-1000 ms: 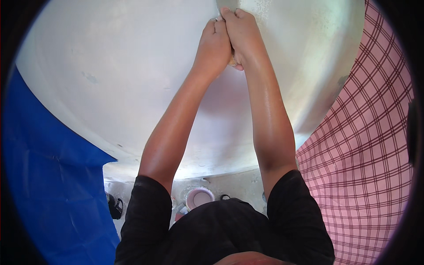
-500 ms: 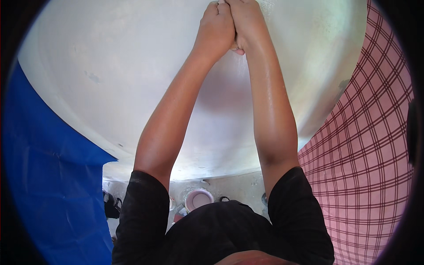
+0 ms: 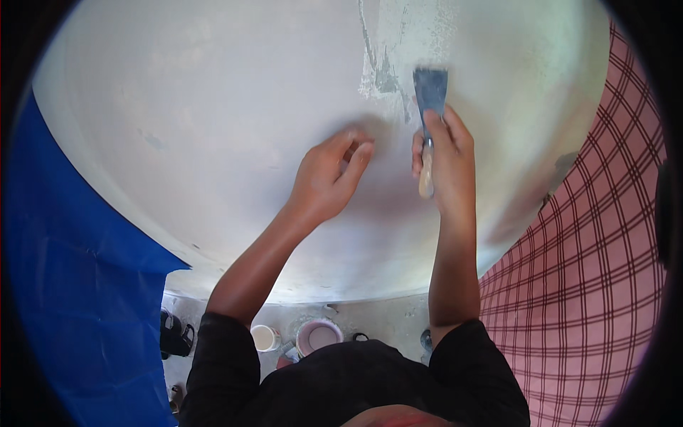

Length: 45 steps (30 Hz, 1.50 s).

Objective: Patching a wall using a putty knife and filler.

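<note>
My right hand [image 3: 448, 146] grips a putty knife [image 3: 430, 92], its thumb along the blade's base and the pale wooden handle showing below the fingers. The wide grey blade points up, just below a patch of wet pale filler [image 3: 409, 43] on the white wall [image 3: 213, 107]. Ragged grey marks run along the patch's left side. Left of the knife, my left hand [image 3: 331, 171] hovers before the wall with its fingers curled in toward the thumb. Nothing shows between them, though the fingertips are slightly blurred.
Blue sheeting [image 3: 92, 285] hangs at the left, and pink checked cloth [image 3: 583, 285] at the right. On the floor below stand a round pinkish tub [image 3: 319, 336] and a small white pot [image 3: 265, 338]. A black object with straps [image 3: 176, 334] lies by the blue sheet.
Both hands have come down from the top edge and parted, the left moving lower and leftward. The putty knife and the filler patch now show fully.
</note>
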Motion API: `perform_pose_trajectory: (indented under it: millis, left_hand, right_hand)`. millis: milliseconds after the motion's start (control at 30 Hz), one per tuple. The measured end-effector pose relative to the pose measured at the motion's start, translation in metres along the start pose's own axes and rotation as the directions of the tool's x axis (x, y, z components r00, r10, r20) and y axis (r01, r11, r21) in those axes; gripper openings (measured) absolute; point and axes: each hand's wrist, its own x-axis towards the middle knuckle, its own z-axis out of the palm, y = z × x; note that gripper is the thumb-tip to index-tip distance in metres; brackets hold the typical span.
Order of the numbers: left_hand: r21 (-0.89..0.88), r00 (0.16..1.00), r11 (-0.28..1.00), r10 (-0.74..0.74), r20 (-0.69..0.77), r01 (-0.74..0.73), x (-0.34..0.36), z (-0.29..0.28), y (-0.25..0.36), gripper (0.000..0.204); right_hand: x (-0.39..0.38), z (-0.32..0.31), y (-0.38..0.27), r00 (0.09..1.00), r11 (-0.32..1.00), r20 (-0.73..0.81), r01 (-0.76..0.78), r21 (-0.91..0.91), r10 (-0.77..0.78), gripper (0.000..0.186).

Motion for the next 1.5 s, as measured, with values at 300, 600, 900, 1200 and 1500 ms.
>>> perform_pose_trajectory:
  millis: [300,600,900,1200,1500]
  left_hand:
    - [0.134,0.992,0.991,0.026,-0.126,-0.009,-0.029,0.015,0.02,0.016]
    - [-0.162,0.992,0.982,-0.11,-0.069,0.098,0.006,0.036,0.027,0.026]
    - [-0.634,0.933,0.693,-0.333,0.139,0.342,0.046,0.09,0.034,0.053]
    - [-0.624,0.963,0.777,-0.225,-0.149,0.084,0.053,0.11,0.036,0.038]
    - [-0.501,0.945,0.866,-0.153,-0.29,-0.014,0.064,0.118,0.027,0.029]
  right_hand:
    - [-0.019,-0.013,0.021,0.995,0.997,0.072,0.072,-0.036,-0.069,0.028]
    - [0.009,-0.014,0.011,0.974,0.976,0.081,0.216,-0.038,-0.213,0.023]
    - [0.053,-0.011,0.042,0.977,0.977,-0.059,0.209,0.031,-0.207,0.019]
    - [0.05,-0.002,0.038,0.951,0.955,-0.147,0.246,-0.166,-0.271,0.026]
    - [0.063,-0.004,0.04,0.962,0.969,-0.124,0.236,-0.077,-0.245,0.028]
